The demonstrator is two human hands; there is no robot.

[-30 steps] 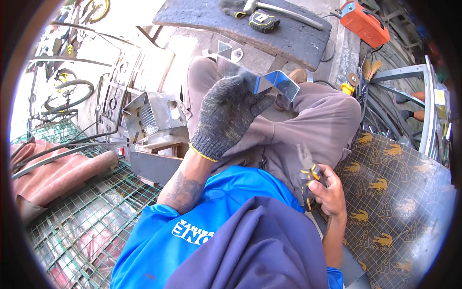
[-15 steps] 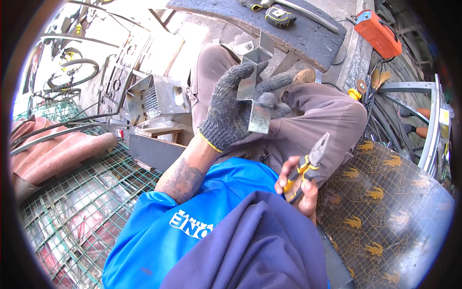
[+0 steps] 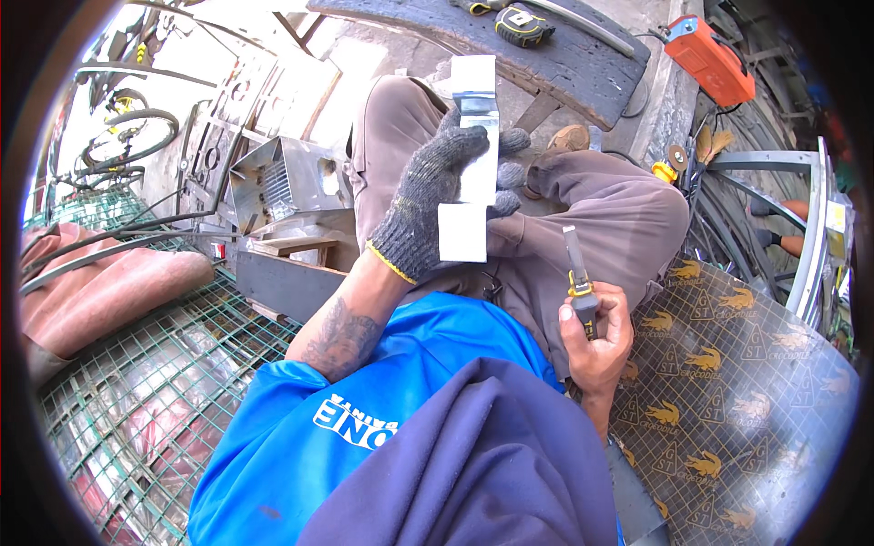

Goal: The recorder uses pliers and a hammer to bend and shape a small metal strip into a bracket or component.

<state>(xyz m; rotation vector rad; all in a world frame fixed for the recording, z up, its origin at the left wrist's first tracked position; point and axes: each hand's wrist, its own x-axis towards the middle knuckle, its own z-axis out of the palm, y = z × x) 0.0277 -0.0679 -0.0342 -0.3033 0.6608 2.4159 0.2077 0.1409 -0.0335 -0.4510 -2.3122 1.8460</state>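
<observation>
A dark knitted glove covers my left hand (image 3: 423, 196), which grips a bent sheet-metal bracket (image 3: 478, 168) above my lap. The bracket has stepped folds, and its faces shine bright white in the light. The thumb lies across its front, with the other fingers behind it on the right. Bare and lower to the right, my right hand (image 3: 598, 341) is closed around a pair of pliers (image 3: 580, 282) with black and yellow handles. Their jaws point up and are seen edge-on, apart from the bracket; much of the handles is hidden in my palm.
A tape measure (image 3: 524, 27) lies on the dark wooden bench (image 3: 574, 77) ahead. An orange machine (image 3: 710, 59) stands far right. Beside my right leg is a patterned board (image 3: 728, 400); to the left are green wire mesh (image 3: 155, 382) and a metal box (image 3: 282, 182).
The bracket has turned in my left hand so its faces catch the light. My right hand has rotated the pliers upright and edge-on, shifting slightly right.
</observation>
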